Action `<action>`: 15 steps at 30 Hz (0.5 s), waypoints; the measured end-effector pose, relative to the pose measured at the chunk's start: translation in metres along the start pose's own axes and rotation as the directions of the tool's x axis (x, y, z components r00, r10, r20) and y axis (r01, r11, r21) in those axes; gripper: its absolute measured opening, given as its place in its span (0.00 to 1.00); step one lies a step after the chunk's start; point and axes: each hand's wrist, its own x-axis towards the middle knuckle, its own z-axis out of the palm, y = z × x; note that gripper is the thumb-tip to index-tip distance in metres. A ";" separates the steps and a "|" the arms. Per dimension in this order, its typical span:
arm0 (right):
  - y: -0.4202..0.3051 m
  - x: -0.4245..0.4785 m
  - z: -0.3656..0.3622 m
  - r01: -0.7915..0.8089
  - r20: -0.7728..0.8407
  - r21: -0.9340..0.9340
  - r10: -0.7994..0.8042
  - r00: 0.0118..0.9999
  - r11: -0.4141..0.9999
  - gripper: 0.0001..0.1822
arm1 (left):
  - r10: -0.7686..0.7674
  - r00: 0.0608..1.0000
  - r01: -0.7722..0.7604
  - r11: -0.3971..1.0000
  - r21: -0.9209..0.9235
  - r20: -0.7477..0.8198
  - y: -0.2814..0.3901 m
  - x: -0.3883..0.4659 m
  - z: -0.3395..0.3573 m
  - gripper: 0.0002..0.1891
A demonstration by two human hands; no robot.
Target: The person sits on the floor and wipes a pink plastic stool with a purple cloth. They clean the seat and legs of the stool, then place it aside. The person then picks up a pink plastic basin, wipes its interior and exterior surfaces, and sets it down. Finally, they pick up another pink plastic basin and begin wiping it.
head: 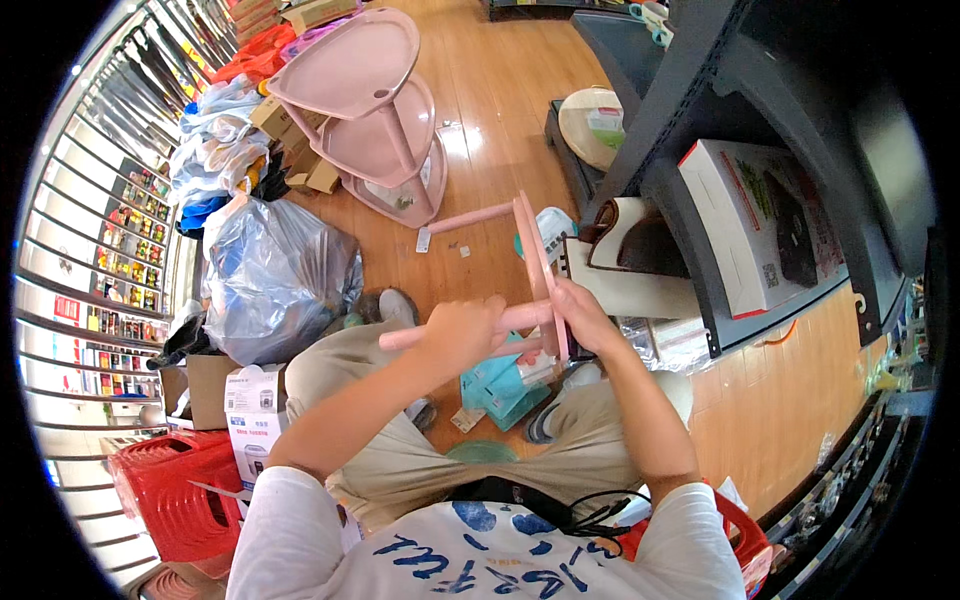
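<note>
A pink plastic shelf tier (531, 251) is held on edge in front of me, with several pink tube legs sticking out to the left. My left hand (466, 330) is wrapped around one of these legs (401, 340). My right hand (586, 315) grips the tier from its other side, where that leg meets it. Farther from me another leg (480, 217) points left, untouched. Beyond my hands stands a pink three-tier rack (352, 64) of similar shape. Teal packages (499, 382) lie on the floor below the tier.
A large filled plastic bag (277, 277) and a rice cooker box (253, 405) stand at left, near red plastic stools (180, 502). Black metal shelving (652, 105) holding a white box (742, 225) rises at right. Railings (90, 322) bound the left side.
</note>
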 end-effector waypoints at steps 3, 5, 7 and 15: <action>0.001 0.009 -0.002 -0.117 -0.045 0.093 0.122 0.992 0.989 0.33 | 0.043 0.999 -0.044 0.996 0.083 0.014 0.016 -0.025 0.003 0.11; -0.006 0.019 -0.001 -0.274 -0.079 0.144 0.287 0.954 0.951 0.34 | 0.065 0.997 -0.071 0.984 0.161 0.045 0.028 -0.050 0.021 0.11; 0.010 0.023 0.000 -0.222 -0.106 0.129 0.236 0.966 0.967 0.23 | 0.089 0.995 -0.099 0.967 0.234 0.054 0.037 -0.067 0.042 0.12; 0.023 -0.005 0.019 -0.044 -0.070 -0.082 0.038 0.997 0.996 0.11 | 0.031 0.977 -0.048 0.996 -0.076 -0.211 -0.031 -0.011 -0.022 0.29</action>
